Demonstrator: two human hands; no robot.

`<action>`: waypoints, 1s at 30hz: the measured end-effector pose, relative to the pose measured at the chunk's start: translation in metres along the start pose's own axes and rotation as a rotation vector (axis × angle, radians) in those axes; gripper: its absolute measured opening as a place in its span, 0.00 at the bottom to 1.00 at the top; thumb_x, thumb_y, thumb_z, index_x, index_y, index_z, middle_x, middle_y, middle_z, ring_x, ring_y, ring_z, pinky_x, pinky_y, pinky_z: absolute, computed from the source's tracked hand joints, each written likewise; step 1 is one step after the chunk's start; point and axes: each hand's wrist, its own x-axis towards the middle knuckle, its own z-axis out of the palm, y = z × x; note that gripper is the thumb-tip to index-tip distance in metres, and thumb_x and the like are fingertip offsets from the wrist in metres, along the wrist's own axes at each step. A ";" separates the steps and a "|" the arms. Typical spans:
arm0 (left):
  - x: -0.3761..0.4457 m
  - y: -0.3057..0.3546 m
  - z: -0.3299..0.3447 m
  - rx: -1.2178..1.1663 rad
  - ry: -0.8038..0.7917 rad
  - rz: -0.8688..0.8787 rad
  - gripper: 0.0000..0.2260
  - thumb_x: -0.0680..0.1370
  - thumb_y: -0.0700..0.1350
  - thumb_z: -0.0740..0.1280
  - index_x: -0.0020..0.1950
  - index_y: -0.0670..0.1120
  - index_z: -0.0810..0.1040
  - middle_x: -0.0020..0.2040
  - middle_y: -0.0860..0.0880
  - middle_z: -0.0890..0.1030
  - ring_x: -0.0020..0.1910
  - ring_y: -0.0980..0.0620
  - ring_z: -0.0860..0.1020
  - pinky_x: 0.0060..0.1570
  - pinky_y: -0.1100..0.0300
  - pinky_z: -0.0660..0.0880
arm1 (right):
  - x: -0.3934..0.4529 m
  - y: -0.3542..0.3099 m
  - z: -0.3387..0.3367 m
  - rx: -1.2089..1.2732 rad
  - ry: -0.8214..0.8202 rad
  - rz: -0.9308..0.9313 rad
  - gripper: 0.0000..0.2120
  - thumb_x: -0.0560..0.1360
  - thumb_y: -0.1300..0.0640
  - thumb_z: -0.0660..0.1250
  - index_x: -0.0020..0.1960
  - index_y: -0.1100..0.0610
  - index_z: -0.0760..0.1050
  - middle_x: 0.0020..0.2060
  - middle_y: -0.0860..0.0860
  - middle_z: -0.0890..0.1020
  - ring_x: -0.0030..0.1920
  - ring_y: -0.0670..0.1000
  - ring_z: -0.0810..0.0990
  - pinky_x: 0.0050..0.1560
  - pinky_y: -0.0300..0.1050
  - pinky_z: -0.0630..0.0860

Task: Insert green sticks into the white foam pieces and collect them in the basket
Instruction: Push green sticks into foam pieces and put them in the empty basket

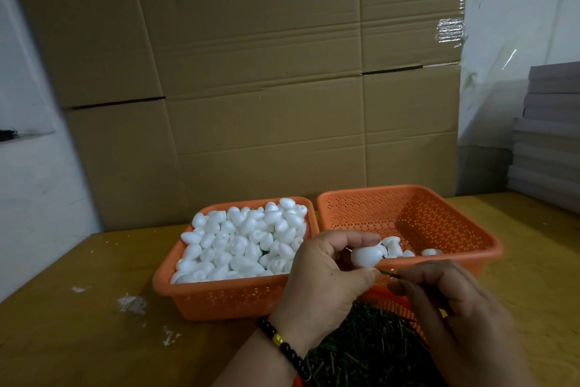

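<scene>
My left hand (pixel 326 276) pinches a white foam piece (pixel 365 256) between thumb and fingers, in front of the right basket. My right hand (pixel 448 308) pinches a thin green stick (pixel 389 274) whose tip points at the foam piece's lower end. An orange basket (pixel 219 298) on the left is heaped with white foam pieces (pixel 244 242). The orange basket on the right (pixel 439 214) holds several foam pieces (pixel 395 248) at its near side. A pile of green sticks (pixel 367 346) lies in a third orange basket under my wrists.
The baskets stand on a yellowish wooden table (pixel 94 308) with white foam crumbs (pixel 131 303) at the left. Stacked cardboard boxes (pixel 266 88) rise close behind the baskets. A stack of flat grey boards (pixel 549 135) sits at the right.
</scene>
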 end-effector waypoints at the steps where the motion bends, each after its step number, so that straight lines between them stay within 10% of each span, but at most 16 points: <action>1: 0.000 0.000 0.000 0.073 0.018 0.026 0.17 0.68 0.34 0.73 0.47 0.57 0.83 0.51 0.51 0.83 0.49 0.55 0.81 0.46 0.65 0.77 | 0.000 0.000 0.000 -0.004 -0.003 -0.001 0.09 0.73 0.50 0.62 0.45 0.51 0.79 0.41 0.44 0.81 0.40 0.39 0.81 0.41 0.32 0.76; 13: 0.000 -0.001 -0.001 0.302 -0.014 0.145 0.16 0.72 0.37 0.71 0.52 0.58 0.82 0.51 0.59 0.76 0.54 0.57 0.78 0.56 0.55 0.77 | -0.003 0.005 0.000 -0.006 0.003 0.019 0.04 0.70 0.59 0.68 0.44 0.54 0.80 0.41 0.44 0.81 0.40 0.39 0.81 0.41 0.35 0.76; 30: 0.001 0.000 -0.002 -0.394 -0.178 -0.231 0.16 0.78 0.31 0.62 0.62 0.46 0.76 0.57 0.39 0.81 0.47 0.50 0.80 0.47 0.57 0.78 | -0.002 0.001 0.000 0.004 0.068 -0.029 0.09 0.73 0.53 0.63 0.46 0.56 0.80 0.43 0.45 0.81 0.46 0.36 0.78 0.47 0.24 0.70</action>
